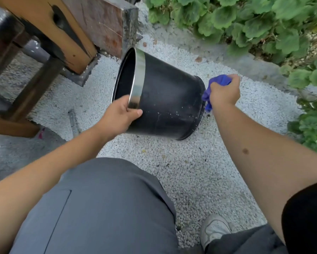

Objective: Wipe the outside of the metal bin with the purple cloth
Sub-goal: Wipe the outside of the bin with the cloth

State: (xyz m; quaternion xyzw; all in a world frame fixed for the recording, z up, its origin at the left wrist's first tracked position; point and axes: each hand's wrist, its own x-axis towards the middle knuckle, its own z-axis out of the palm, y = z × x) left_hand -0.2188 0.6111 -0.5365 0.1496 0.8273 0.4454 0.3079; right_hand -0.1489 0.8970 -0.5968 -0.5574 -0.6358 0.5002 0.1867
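Note:
A black metal bin with a shiny steel band at its rim is tipped on its side over white gravel, its mouth facing left and its base to the right. My left hand grips the rim at the near side, thumb on the outside wall. My right hand holds a bunched purple cloth against the bin's base edge on the right. White specks dot the lower wall of the bin.
A wooden bench leg and dark metal frame stand at the left. Green leafy plants fill the top right behind a concrete kerb. My grey-trousered knee and a white shoe are below.

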